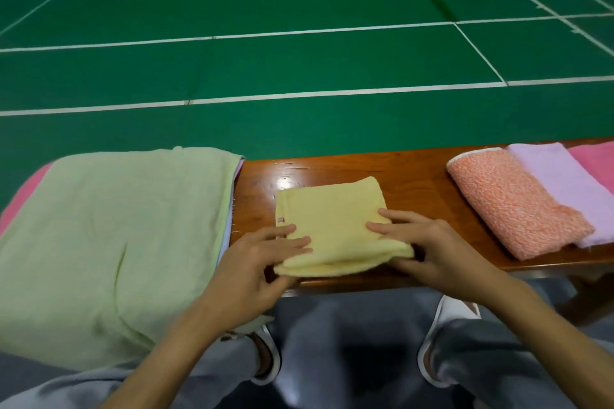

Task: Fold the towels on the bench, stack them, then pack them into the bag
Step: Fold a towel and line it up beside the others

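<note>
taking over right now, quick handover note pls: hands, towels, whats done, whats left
Hands: left hand and right hand each pinch a near corner of the yellow towel, fingers on top, thumb under.
It is folded small, mid bench, near edge overhanging.
Right end: orange speckled towel, lilac towel, pink towel, overlapped, not stacked.
Left end: light green towel spread over other cloths, unfolded.
Left to do: fold the rest, stack, pack. No bag in view.
</note>
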Demonstrator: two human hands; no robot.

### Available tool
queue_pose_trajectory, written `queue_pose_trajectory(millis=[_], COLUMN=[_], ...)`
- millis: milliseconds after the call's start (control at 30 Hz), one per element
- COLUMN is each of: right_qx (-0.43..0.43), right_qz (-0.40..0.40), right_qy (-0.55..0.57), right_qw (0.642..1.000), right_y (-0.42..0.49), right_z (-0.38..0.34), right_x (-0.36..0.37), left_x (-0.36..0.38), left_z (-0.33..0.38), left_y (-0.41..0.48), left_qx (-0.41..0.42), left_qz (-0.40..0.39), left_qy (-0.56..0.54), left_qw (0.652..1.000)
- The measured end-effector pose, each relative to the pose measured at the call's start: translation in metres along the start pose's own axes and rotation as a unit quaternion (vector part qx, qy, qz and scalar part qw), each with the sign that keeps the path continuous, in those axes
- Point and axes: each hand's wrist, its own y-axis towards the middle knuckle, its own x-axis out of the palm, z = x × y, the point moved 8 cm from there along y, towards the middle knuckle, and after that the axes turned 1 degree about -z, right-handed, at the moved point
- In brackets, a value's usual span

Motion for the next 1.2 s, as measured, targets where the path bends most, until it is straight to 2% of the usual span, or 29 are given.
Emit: queue_pose_trajectory(millis=[133, 233, 333, 467, 700, 867, 967, 1067, 1133, 1200], right_qx=[0.074, 0.094, 0.14, 0.216, 0.223, 0.24, 0.146, 0.004, -0.027, -0.017], right_qz=[0.056, 0.125, 0.176, 0.222, 0.275, 0.272, 0.293, 0.214, 0.134, 0.085], right_qy=[0.065, 0.088, 0.111, 0.064, -0.028, -0.078, -0.172, -0.245, -0.264, -0.281], right_qw=[0.994, 0.984, 0.968, 0.949, 0.935, 0.929, 0.929, 0.946, 0.955, 0.956], right_y=[0.013, 0.028, 0.044, 0.055, 0.052, 0.047, 0.042, 0.046, 0.047, 0.049], right_z=[0.011, 0.01, 0.018, 0.03, 0.026, 0.014, -0.019, -0.052, -0.056, -0.049], right_x=[-0.013, -0.018, -0.017, -0.02, -0.021, -0.034, -0.036, 0.001, 0.034, 0.049], left_x=[-0.004, -0.002, -0.003, -0.007, -0.021, -0.034, -0.034, 0.005, 0.035, 0.047], left_z=[-0.008, -0.022, -0.039, -0.045, -0.031, -0.012, 0.021, 0.058, 0.061, 0.048], left_y=[0.017, 0.029, 0.033, 0.033, 0.041, 0.042, 0.046, 0.05, 0.047, 0.045], left_qx=[-0.104, -0.194, -0.269, -0.317, -0.354, -0.328, -0.215, -0.065, -0.034, -0.046], left_qz=[0.032, 0.094, 0.144, 0.199, 0.256, 0.266, 0.273, 0.17, 0.075, 0.018], left_qy=[-0.146, -0.192, -0.17, -0.128, 0.006, 0.14, 0.212, 0.236, 0.242, 0.256], left_qw=[0.983, 0.957, 0.937, 0.918, 0.899, 0.896, 0.913, 0.955, 0.967, 0.965])
